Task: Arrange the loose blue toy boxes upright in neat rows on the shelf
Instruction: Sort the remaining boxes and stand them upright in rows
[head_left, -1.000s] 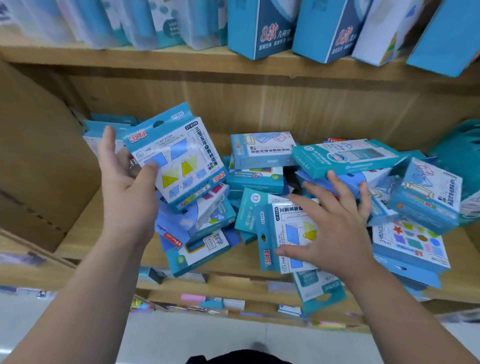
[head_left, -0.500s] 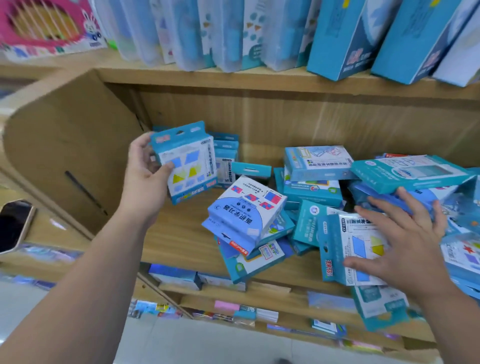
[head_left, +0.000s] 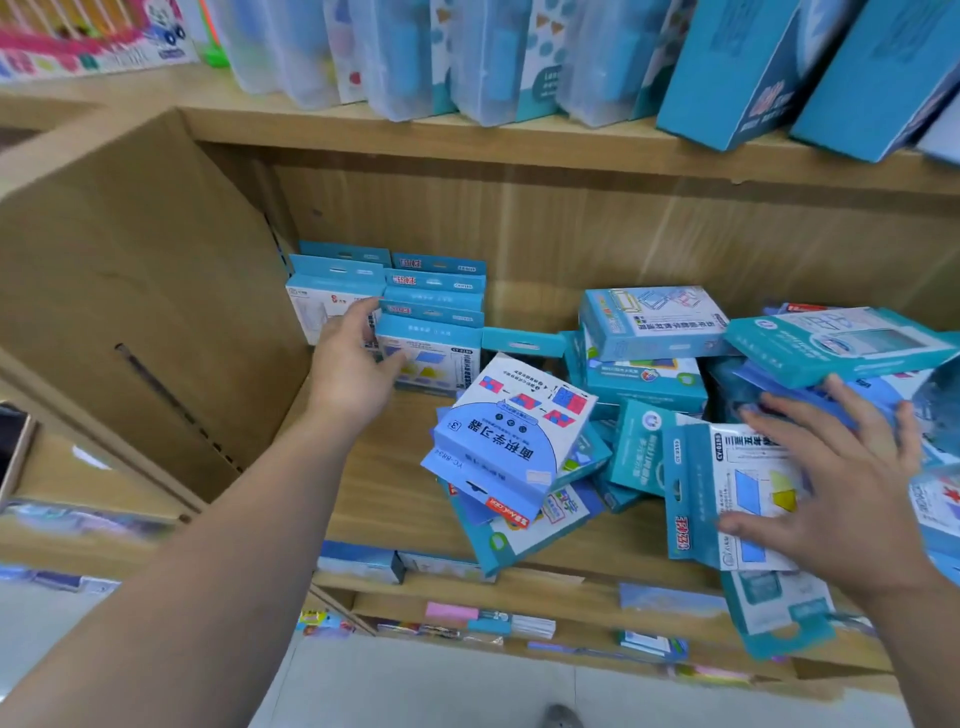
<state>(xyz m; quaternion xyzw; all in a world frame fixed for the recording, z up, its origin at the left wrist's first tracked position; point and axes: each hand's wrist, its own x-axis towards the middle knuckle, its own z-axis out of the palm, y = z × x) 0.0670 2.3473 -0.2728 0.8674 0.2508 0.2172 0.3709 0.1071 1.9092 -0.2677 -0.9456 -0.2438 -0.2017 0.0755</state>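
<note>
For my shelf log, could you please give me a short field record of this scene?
left hand: at front box of rows, grip unclear
right hand: fingers spread, flat on loose box
rows: upright, back left of shelf
pile: centre and right, unsorted

Bare shelf board (head_left: 374, 499) lies open between the upright row (head_left: 431, 332) and the jumbled pile (head_left: 613, 426).
</note>
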